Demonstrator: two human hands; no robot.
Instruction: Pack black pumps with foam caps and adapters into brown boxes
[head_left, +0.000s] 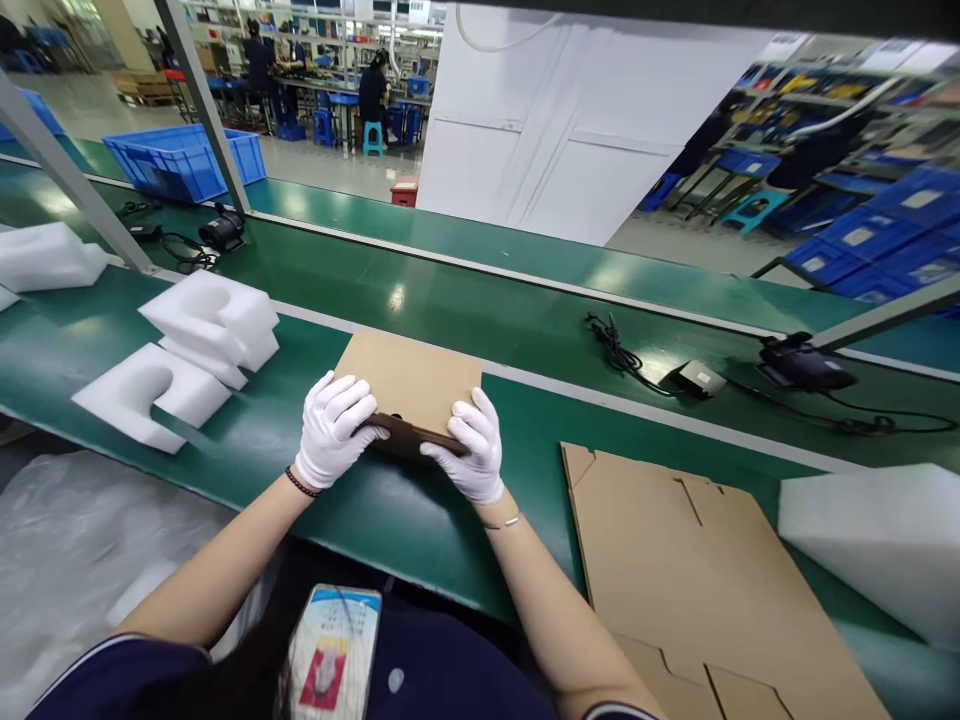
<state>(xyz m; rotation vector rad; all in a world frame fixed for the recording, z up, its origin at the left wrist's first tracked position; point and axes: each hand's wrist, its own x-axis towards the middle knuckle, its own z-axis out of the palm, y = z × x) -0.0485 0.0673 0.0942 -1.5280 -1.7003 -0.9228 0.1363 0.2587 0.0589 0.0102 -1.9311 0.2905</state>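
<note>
A closed brown cardboard box (417, 375) rests on the green bench directly in front of me. White-gloved, my left hand (335, 428) grips its near left corner, fingers over the top and thumb along the front face. At the near right corner, my right hand (472, 445) holds the box the same way. The front face between my thumbs is in shadow. Flat cardboard blanks (690, 560) lie to the right of the box. White foam pieces with rounded cutouts, one lying flat (150, 395) and others stacked (214, 318), sit on the left.
A black device with a cable (802, 362) stands on the conveyor at right, near a coiled cable (619, 345). Another black device (223, 230) is at left by a blue crate (184, 162). A white foam block (877, 540) is far right. Metal posts (202, 105) rise from the bench.
</note>
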